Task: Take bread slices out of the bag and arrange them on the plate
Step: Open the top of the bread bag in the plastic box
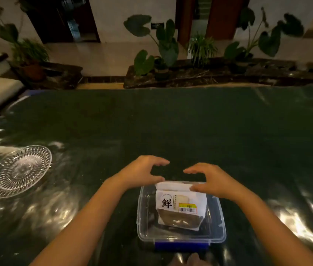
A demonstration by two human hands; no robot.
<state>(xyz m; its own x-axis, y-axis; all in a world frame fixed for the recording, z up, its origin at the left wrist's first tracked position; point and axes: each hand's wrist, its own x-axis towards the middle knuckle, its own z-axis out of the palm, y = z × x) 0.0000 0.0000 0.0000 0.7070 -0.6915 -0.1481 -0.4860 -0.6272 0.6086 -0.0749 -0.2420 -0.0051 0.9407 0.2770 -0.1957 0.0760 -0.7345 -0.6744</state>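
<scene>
Bag [180,204]: white, lying in a clear box [217,214] on the desk [171,121]. Front of the bag carries one large black character, 鮮, with a column of small print beside it, too small to read. Right of the character: yellow-and-white sticker [187,207] with a barcode; its text is illegible. Lower part of the bag is a clear window with brown bread [178,219] visible through it.

Box: clear plastic, blue latch [181,245] on its near edge.

Left hand [142,169]: spread wide in an arch just beyond the bag's far left corner, thumb tip at the bag's top edge; contact cannot be confirmed. Grasps nothing.

Right hand [211,181]: likewise spread, thumb at the bag's top right edge, fingers arched beyond it. Grasps nothing.

Plate [18,170]: cut glass, well left of the box on the desk, no slices on it.
</scene>
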